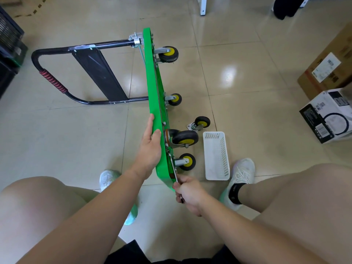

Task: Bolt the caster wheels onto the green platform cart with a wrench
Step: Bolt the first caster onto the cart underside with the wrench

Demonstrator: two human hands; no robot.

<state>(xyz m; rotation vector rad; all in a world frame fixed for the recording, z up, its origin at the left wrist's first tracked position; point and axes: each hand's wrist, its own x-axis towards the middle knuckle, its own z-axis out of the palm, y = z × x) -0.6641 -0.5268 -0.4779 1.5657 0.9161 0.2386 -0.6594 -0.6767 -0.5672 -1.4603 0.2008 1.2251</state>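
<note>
The green platform cart (152, 77) stands on its long edge on the floor, its black handle (49, 77) lying to the left. Several black-and-yellow caster wheels stick out of its underside to the right, the nearest one (187, 161) low by my hands and a bigger one (184, 138) just above it. My left hand (150, 145) lies flat against the cart's top face, the thumb hooked over its edge. My right hand (187, 192) grips a metal wrench (174, 174) whose head reaches up to the mounting plate of the nearest caster. One loose caster (201, 123) lies on the floor.
A white plastic basket (216, 156) lies on the tiles right of the cart. Cardboard boxes (327, 73) and a white-and-black box (327, 115) stand at the right. Dark equipment (9, 46) fills the left edge. My feet and knees frame the cart's near end.
</note>
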